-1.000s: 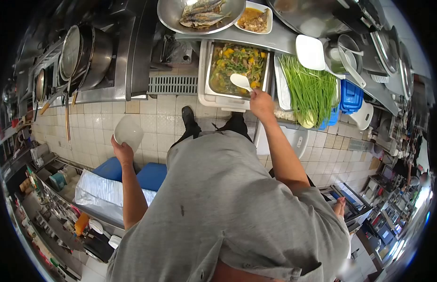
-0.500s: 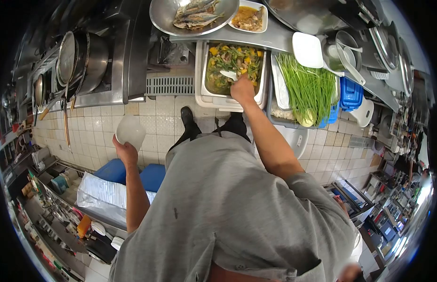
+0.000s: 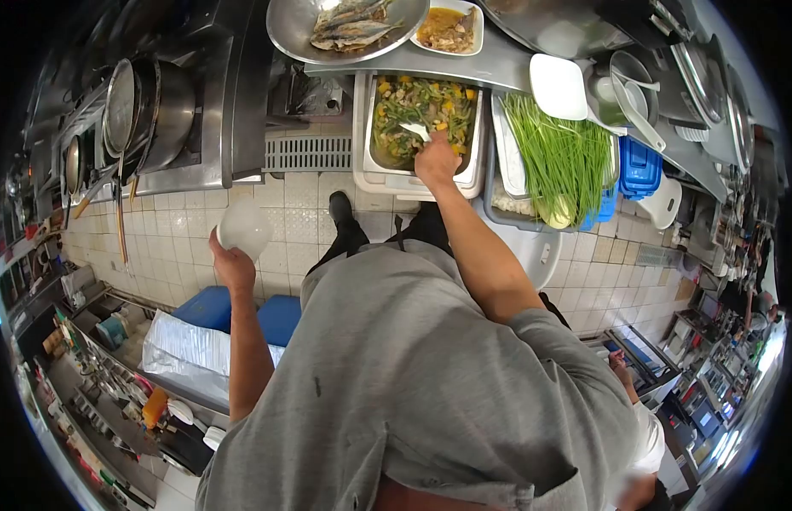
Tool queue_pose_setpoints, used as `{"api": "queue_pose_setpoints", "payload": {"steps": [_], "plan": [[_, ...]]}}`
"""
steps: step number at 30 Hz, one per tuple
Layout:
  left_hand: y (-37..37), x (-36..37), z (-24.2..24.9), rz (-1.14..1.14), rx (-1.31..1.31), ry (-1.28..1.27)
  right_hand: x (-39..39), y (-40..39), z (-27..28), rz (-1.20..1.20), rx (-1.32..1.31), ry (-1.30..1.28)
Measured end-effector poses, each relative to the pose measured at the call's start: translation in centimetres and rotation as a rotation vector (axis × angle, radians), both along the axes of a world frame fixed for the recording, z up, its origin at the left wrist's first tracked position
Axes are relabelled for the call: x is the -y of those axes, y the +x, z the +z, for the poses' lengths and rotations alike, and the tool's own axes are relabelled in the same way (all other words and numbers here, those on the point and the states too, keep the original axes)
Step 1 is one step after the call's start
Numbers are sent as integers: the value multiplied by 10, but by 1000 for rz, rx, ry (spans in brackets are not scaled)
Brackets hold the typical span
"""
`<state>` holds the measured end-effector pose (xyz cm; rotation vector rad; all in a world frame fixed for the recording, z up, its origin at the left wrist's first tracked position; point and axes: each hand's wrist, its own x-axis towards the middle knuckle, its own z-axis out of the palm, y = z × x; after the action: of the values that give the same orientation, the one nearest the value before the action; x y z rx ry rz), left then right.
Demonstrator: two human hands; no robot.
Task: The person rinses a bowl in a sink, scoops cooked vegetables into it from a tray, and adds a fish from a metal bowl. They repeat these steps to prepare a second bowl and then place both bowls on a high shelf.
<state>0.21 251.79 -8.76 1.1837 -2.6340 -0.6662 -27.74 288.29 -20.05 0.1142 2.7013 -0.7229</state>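
Observation:
My right hand (image 3: 437,162) grips a white spoon (image 3: 417,131), whose pale end shows over a vegetable stew (image 3: 404,106) with green pieces and yellow-orange chunks. A deep rectangular metal pan (image 3: 476,140) holds the stew, set in a white tub (image 3: 360,162). Off to the left, over the tiled floor, my left hand (image 3: 234,269) is closed on the rim side of a white translucent bowl (image 3: 245,232). The bowl is tilted, and I see nothing in it.
Beyond the pan, a steel shelf carries a metal bowl of fish (image 3: 353,36) and a white dish of food (image 3: 447,32). Green stalks (image 3: 558,157) lie in a tray to the right. Pots (image 3: 170,119) stand at left. A co-worker's arm (image 3: 622,371) shows lower right.
My left hand and the bowl have shifted slightly right, and the bowl has turned. The spoon has moved a little within the stew. More of the co-worker's arm shows.

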Motion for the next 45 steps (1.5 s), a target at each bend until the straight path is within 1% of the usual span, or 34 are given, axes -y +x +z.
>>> {"api": "queue_pose_setpoints", "payload": {"steps": [2, 5, 7, 8, 10, 11, 13, 14, 15, 16, 19, 21, 23, 24, 26, 27, 29, 30, 32, 33, 34, 35, 37, 38, 39, 40, 42, 43, 45], "plan": [[-4, -3, -1, -46, -3, -37, -6, 5, 4, -3, -23, -31], [-9, 0, -10, 1, -47, -64, -15, 6, 6, -32, -18, -80], [-10, 14, -26, 80, -171, 284, -21, 6, 1, -56, 9, -96], [-15, 11, -26, 83, -171, 287, -26, 8, -3, -64, -20, -119], [-37, -1, -20, 338, -567, 1167, -32, 6, -2, -68, -55, -142], [-47, -5, -24, 338, -568, 1170, -36, 7, 2, -75, -46, -166], [-66, -13, -34, 227, -615, 1385, -46, 7, 12, -86, -38, -182], [-76, -19, -37, 227, -615, 1391, -51, 7, 18, -93, -6, -177], [-86, -25, -39, 197, -617, 1477, -56, 6, 23, -99, 25, -171], [-96, -31, -41, 166, -620, 1562, -61, 6, 29, -77, -1, -156], [-123, -51, -46, 110, -606, 1578, -76, 5, 37, -22, -36, -99], [-132, -61, -45, 112, -584, 1572, -83, 5, 47, -20, -44, -91], [-138, -66, -43, 91, -580, 1571, -90, 3, 58, 181, -82, 37], [-136, -66, -44, 92, -582, 1571, -91, 3, 61, 183, -83, 38], [-130, -65, -48, 119, -583, 1582, -93, 3, 68, 316, -312, 187], [-127, -63, -49, 117, -584, 1584, -95, 1, 73, 315, -314, 190], [-115, -59, -49, 145, -603, 1565, -97, -6, 90, 242, -336, 285], [-109, -56, -48, 146, -606, 1565, -98, -15, 102, 219, -226, 333], [-95, -48, -47, 185, -605, 1519, -99, -28, 106, 182, -241, 335], [-87, -44, -46, 185, -608, 1517, -99, -35, 105, 140, -253, 339], [-80, -40, -46, 194, -602, 1512, -98, -47, 100, 171, -213, 367], [-73, -37, -46, 202, -596, 1506, -95, -57, 88, 174, -213, 365], [-60, -32, -46, 216, -599, 1505, -90, -76, 50, 243, -329, 367], [-55, -30, -46, 229, -601, 1505, -85, -84, 31, 242, -329, 353], [-51, -28, -48, 235, -599, 1501, -79, -87, 25, 246, -325, 350], [-46, -27, -49, 264, -587, 1482, -75, -88, 20, 320, -306, 353], [-37, -26, -50, 296, -566, 1461, -68, -82, 25, 439, -229, 397], [-36, -26, -52, 285, -584, 1470, -67, -76, 29, 437, -228, 397], [-35, -28, -57, 275, -604, 1489, -70, -55, 45, 583, -278, 465]]}}
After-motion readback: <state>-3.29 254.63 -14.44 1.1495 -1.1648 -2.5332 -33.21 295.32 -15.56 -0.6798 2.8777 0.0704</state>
